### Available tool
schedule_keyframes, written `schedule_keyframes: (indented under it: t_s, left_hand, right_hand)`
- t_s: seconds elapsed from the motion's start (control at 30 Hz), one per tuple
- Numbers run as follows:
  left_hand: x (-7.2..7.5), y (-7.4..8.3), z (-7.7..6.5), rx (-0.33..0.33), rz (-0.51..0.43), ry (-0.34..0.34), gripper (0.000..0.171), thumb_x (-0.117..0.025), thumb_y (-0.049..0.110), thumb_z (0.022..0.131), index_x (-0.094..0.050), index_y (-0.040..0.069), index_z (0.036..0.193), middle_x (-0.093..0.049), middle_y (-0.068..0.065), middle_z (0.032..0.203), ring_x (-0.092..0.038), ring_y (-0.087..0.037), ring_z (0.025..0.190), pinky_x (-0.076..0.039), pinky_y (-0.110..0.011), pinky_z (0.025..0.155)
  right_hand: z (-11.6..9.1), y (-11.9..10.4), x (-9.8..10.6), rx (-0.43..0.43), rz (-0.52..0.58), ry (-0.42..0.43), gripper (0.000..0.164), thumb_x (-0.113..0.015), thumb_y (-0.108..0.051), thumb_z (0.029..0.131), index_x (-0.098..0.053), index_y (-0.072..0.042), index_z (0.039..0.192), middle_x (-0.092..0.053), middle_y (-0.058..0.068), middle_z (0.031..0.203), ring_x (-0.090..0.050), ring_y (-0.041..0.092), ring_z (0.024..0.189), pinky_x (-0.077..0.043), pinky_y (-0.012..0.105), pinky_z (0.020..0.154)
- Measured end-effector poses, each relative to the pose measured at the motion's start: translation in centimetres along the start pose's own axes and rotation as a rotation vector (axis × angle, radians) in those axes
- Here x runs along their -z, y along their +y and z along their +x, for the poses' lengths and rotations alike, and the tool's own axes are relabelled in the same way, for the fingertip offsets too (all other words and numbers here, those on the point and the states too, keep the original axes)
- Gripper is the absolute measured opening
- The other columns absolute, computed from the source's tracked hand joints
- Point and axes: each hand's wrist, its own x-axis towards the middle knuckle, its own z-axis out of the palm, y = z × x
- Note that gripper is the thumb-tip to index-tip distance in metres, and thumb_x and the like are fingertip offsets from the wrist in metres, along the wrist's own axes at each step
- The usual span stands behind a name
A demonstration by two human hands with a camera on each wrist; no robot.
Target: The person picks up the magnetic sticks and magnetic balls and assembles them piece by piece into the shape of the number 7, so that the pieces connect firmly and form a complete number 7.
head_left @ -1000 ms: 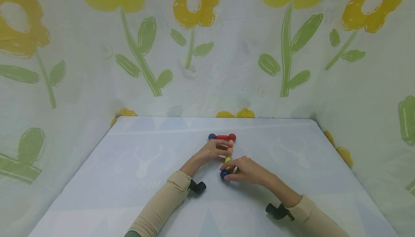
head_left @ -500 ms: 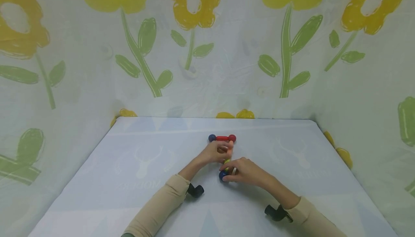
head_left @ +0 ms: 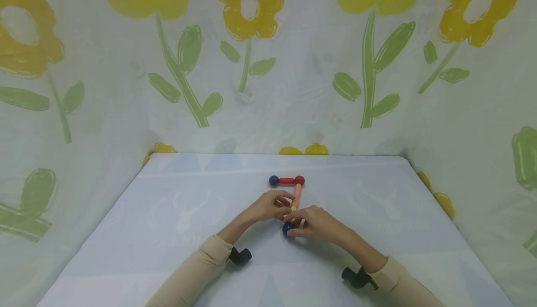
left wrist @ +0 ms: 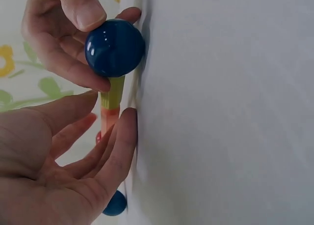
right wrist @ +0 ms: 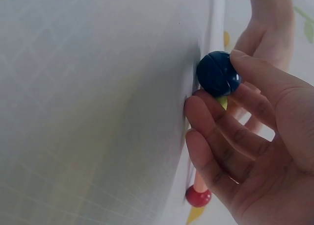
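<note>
My right hand [head_left: 320, 223] pinches a glossy blue ball [head_left: 287, 229] between thumb and fingers. From that ball a yellow rod [left wrist: 114, 92] runs end to end into an orange rod [head_left: 297, 192], which reaches a red ball [head_left: 299, 180]. A red rod [head_left: 287, 181] leads left from there to a second blue ball [head_left: 273, 181]. Beside the yellow and orange rods is my left hand [head_left: 266, 206], thumb and fingers apart and loosely bent. In the left wrist view its fingers partly cover the orange rod. The right fingers hide part of the yellow rod in the head view.
The chain of balls and rods lies on a pale patterned tabletop [head_left: 201, 251]. A flower-print curtain [head_left: 293, 87] rises behind the table and along both sides. Black wrist cameras [head_left: 241, 256] stick out below both cuffs.
My left hand has let go of the orange rod and drawn back left and toward me, uncovering more of it. My right hand keeps hold of the near blue ball, shifted slightly.
</note>
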Motion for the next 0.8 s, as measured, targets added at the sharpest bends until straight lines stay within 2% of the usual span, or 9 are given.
schedule_keyframes:
  t_s: [0.17,0.4,0.63,0.8]
  left_hand:
    - [0.5,0.0,-1.4,0.002,0.0,-0.026,0.036,-0.063,0.014,0.096,-0.06,0.01,0.132,-0.069,-0.014,0.116,-0.069,-0.022,0.096,-0.06,-0.032,0.074]
    - [1.2,-0.6,-3.8,-0.058,0.082,-0.043,0.037,-0.063,0.016,0.096,-0.059,0.007,0.131,-0.07,-0.013,0.113,-0.069,-0.021,0.095,-0.059,-0.028,0.075]
    - [1.6,-1.2,-5.4,-0.074,0.129,-0.018,0.037,-0.066,0.022,0.095,-0.061,0.009,0.129,-0.071,-0.009,0.111,-0.068,-0.019,0.098,-0.057,-0.025,0.079]
    - [2.2,-1.3,-6.1,-0.059,0.186,0.02,0.039,-0.066,0.029,0.094,-0.061,0.012,0.129,-0.07,-0.006,0.116,-0.066,-0.019,0.104,-0.057,-0.032,0.085]
  right_hand:
    - [-0.1,-0.1,0.0,-0.013,0.006,-0.001,0.035,-0.073,-0.036,0.088,-0.07,-0.018,0.118,-0.073,-0.008,0.089,-0.059,0.0,0.068,-0.05,0.016,0.063]
    - [0.0,0.0,-0.1,-0.039,0.019,0.001,0.038,-0.073,-0.036,0.087,-0.068,-0.018,0.121,-0.074,-0.006,0.09,-0.063,0.001,0.072,-0.052,0.015,0.066]
    - [-0.1,0.1,0.1,-0.068,0.058,-0.02,0.042,-0.072,-0.038,0.088,-0.064,-0.019,0.125,-0.074,-0.005,0.092,-0.064,0.003,0.073,-0.053,0.017,0.066]
    - [-0.8,0.6,1.0,-0.143,0.08,0.0,0.042,-0.068,-0.037,0.092,-0.058,-0.022,0.13,-0.072,-0.004,0.095,-0.064,0.006,0.069,-0.053,0.02,0.063]
